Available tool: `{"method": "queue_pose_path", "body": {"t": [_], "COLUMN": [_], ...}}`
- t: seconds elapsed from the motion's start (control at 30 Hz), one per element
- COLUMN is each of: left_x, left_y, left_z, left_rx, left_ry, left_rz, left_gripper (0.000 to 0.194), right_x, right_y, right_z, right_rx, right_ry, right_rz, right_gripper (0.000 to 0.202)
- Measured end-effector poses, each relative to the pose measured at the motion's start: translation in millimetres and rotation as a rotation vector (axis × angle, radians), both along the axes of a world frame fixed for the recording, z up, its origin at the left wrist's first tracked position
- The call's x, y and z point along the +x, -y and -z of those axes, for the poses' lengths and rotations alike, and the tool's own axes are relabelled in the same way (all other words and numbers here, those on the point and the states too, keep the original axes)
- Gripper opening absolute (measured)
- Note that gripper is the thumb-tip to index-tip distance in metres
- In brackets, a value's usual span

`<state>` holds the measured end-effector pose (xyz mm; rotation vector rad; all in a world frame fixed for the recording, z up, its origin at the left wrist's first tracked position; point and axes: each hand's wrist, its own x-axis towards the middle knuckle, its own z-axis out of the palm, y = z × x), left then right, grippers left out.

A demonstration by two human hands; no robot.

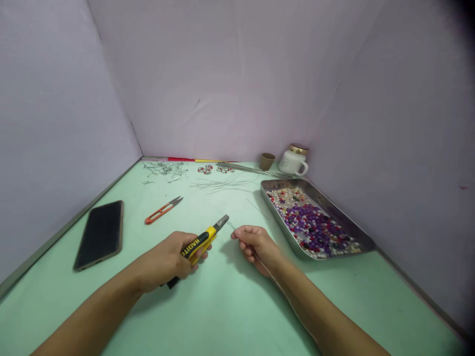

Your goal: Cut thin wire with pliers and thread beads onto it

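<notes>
My left hand (pixel 172 257) is wrapped round the yellow and black handles of a pair of pliers (pixel 202 244). Their grey jaws point up and to the right, near my other hand. Between the thumb and fingers of my right hand (pixel 258 247) I pinch a thin wire (pixel 231 225). The wire's short end stands out toward the jaws; whether it touches them I cannot tell. A long pale length of it trails back along my right forearm.
A metal tray (pixel 285 241) of mixed beads stands at right. Orange thread snips (pixel 163 210) and a phone (pixel 100 235) lie at left. Farther back are loose wires (pixel 218 185), wire scraps (pixel 166 170), beaded pieces (pixel 205 169), a brown cup (pixel 266 161) and a white lidded mug (pixel 292 162).
</notes>
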<state>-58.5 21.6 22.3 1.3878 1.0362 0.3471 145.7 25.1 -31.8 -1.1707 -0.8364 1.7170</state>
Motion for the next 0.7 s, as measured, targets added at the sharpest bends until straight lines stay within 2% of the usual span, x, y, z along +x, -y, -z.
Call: {"method": "queue_pose_path", "body": {"t": [0.2,0.37,0.53,0.7], "left_x": [1.0,-2.0,-4.5,-1.3], "left_y": [0.7,-3.4,-3.4,-0.2], "left_z": [-3.5,-0.2,2.6,-2.4], "left_rx": [0.023,0.042,0.0,0.001], "left_ry": [-0.114,-0.119,-0.031,-0.024], "left_rz": [-0.027,-0.082,-0.047,0.026], "left_gripper": [0.028,0.032,0.027,0.023], "right_x": [-1.2,-3.0,-3.9,-3.9], "right_y": [0.3,2.2,1.9,0.8], "right_z": [-1.8,-2.2,-2.2,-0.7], "right_rx": [0.033,0.074,0.076,0.096], "right_ry": [0.021,0.037,0.084,0.147], "right_rz": [-0.002,-0.003,0.045,0.064], "right_gripper": [0.022,0.023,0.021,0.019]}}
